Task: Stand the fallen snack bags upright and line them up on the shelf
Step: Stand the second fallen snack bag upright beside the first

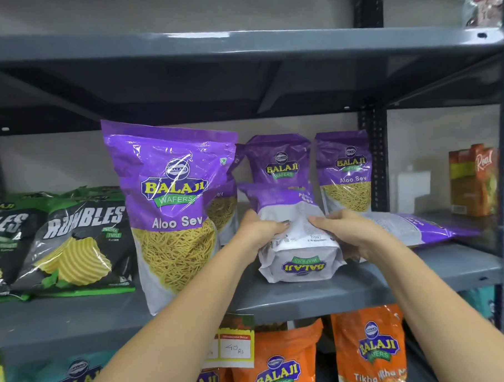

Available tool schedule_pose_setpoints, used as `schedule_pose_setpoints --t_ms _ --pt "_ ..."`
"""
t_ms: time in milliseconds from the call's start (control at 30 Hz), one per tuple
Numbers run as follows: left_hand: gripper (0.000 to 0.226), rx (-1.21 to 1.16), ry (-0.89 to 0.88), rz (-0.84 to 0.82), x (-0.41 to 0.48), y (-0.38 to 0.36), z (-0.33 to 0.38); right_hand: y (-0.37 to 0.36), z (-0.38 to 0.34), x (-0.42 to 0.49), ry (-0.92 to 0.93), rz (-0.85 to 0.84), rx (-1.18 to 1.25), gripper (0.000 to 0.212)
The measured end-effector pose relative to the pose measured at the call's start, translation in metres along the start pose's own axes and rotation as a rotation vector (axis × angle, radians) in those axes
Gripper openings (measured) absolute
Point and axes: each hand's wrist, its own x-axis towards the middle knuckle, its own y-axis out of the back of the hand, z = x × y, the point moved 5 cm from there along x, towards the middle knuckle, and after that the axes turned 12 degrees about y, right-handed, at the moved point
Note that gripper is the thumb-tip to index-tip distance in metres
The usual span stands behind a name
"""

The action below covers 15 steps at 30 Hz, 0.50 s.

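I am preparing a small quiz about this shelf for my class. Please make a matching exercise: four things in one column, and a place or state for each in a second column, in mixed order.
Things:
1. large front Aloo Sev bag
2. bag between both hands
3. fallen purple bag
4. orange Balaji bags

States:
A. lying flat at the right
B. on the shelf below
C. standing upright, front showing
D. held, its logo upside down

Pairs: 1-C, 2-D, 3-A, 4-B

The left hand and right hand grip bag 2.
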Motion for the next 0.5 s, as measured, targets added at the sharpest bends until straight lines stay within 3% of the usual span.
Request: schedule_pose_setpoints --t_ms 100,233,500 --pt "0.101 -0.021 -0.064 0.015 0.004 0.003 0.008 -0.003 -0.007 0.006 0.08 0.1 0.037 0.025" --pt "0.127 0.011 -0.18 0.081 0.006 0.003 0.016 -0.009 -0.007 0.018 0.169 0.236 -0.047 0.045" --pt "0.136 0.19 -0.359 0.275 0.009 0.005 0.008 -0.022 0.007 0.028 0.29 0.303 -0.145 0.044"
